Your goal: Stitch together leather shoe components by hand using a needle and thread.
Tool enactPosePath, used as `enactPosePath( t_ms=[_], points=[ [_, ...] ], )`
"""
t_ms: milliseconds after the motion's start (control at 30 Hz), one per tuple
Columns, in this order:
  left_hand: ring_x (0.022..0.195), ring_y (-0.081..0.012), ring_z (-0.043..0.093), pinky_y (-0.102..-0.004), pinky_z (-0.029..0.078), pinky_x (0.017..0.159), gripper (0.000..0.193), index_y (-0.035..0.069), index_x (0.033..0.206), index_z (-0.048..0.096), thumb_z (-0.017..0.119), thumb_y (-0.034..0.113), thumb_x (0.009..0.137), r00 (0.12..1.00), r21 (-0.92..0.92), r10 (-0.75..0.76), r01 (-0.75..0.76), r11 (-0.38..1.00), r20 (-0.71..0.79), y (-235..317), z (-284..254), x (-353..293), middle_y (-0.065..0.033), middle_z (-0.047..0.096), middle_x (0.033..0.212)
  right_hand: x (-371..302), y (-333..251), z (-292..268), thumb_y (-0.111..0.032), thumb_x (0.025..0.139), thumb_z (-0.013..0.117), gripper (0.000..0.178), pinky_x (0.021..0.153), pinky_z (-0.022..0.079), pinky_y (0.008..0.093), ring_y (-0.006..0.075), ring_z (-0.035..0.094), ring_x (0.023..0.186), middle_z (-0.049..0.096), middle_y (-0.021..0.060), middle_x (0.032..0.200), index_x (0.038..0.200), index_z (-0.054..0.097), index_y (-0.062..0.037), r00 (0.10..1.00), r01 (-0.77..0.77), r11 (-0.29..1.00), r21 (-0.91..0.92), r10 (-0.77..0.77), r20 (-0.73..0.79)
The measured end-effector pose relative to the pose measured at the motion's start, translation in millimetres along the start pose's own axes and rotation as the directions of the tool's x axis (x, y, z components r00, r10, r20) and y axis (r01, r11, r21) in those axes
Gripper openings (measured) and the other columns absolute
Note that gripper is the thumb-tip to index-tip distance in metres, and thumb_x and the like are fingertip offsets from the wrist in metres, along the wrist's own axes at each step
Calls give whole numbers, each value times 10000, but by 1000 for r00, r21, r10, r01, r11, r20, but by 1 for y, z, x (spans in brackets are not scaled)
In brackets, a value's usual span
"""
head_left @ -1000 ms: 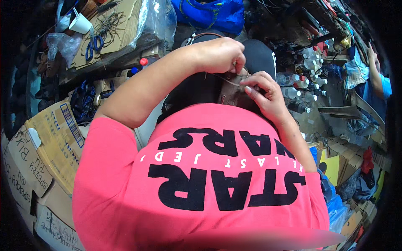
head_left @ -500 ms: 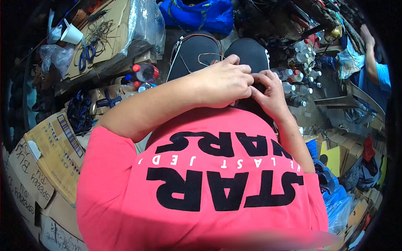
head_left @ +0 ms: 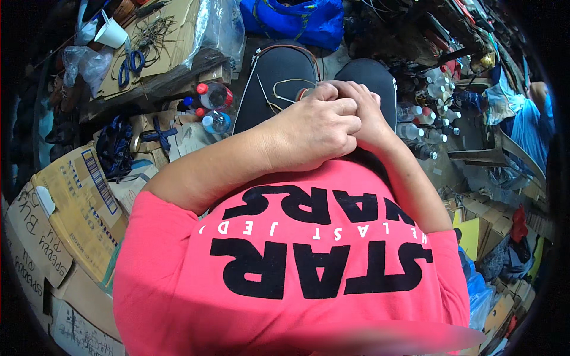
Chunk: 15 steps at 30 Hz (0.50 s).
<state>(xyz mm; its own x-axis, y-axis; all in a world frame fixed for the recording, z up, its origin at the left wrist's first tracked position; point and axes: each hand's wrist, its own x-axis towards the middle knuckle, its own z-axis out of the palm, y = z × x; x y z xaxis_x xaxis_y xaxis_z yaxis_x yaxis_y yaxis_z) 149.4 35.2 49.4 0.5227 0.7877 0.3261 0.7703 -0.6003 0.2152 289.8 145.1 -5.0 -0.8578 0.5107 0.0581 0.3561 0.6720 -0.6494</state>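
My left hand [head_left: 325,121] is curled in a fist-like grip in front of my lap. Close against it, my right hand [head_left: 367,115] has its fingers bent and partly hidden behind the left. Whatever the two hold between them is covered by the fingers, so I cannot make it out. Just beyond lie two dark rounded shapes, my knees [head_left: 285,65] in dark cloth or a dark cover. A thin brown cord-like band [head_left: 312,59] curves over the left one. Pale thin strands [head_left: 276,89] loop out beside my left hand.
Left stand cardboard boxes [head_left: 74,204], a cardboard-topped surface with blue-handled scissors [head_left: 130,66] and a white cup [head_left: 111,32], and a red-capped bottle [head_left: 215,96]. A blue bag [head_left: 294,24] lies ahead. Several bottles [head_left: 436,89] crowd the right, near another person in blue [head_left: 528,127].
My right hand has drawn in against the left, its fingers now folding over behind it. The left hand stays close to the same place. The view has shifted slightly.
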Motion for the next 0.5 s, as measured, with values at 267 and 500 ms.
enactPosePath(
  t_ms=[267,500],
  points=[
    [1043,-228,559,-396,415,896,227,129,872,676,764,166,666,956,-301,-178,102,948,-234,-20,-5,-16,-19,618,1002,3,19,6,-135,718,687,477,906,440,407,338,598,1028,656,135,1084,1188,612,-102,999,45,933,358,-39,-24],
    [863,-211,601,-353,414,795,143,143,872,708,750,110,740,906,-219,-383,342,914,-183,-62,-11,-50,-3,634,846,12,8,8,-55,751,688,422,881,485,342,249,636,976,681,138,1030,1165,616,-25,996,-84,950,301,77,38]
  ],
)
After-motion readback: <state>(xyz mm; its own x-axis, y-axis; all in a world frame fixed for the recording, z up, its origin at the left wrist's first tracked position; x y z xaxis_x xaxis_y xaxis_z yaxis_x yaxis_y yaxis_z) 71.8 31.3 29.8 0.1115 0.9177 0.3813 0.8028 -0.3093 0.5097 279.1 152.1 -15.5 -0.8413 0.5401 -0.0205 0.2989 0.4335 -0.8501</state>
